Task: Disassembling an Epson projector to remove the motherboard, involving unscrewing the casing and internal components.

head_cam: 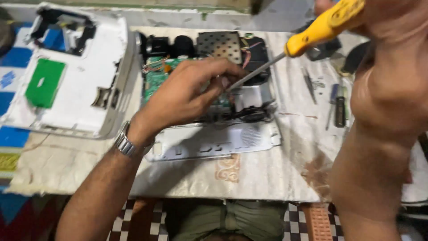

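Two hands work over an opened device (209, 85) lying at the middle of the cloth-covered bench (267, 178). At nine o'clock of it lies the removed white cover (76, 85), turned inside up, with a green pad (43, 82) stuck to its inner face. The left hand (187, 96), a metal watch (126, 143) on its wrist, reaches in from seven o'clock and lies across the green circuit board (156, 76), hiding much of it; its fingers (220, 82) are curled together around the tip of the screwdriver shaft, steadying it over the silver block inside the chassis. At twelve o'clock of the hand sit a black lens barrel (171, 44) and a perforated metal shield (219, 44). At six o'clock lies a white front panel (214, 140) with a round speaker grille. The yellow-handled screwdriver (321, 29) slants down from one o'clock; the right hand (356, 9) holds its handle at the top edge, but the fingers there are cut off and I cannot tell how they are set. The right forearm, blurred and close, blocks the bench at three o'clock. Just beside it lie tweezers (309, 85) and a small dark screwdriver (340, 109).
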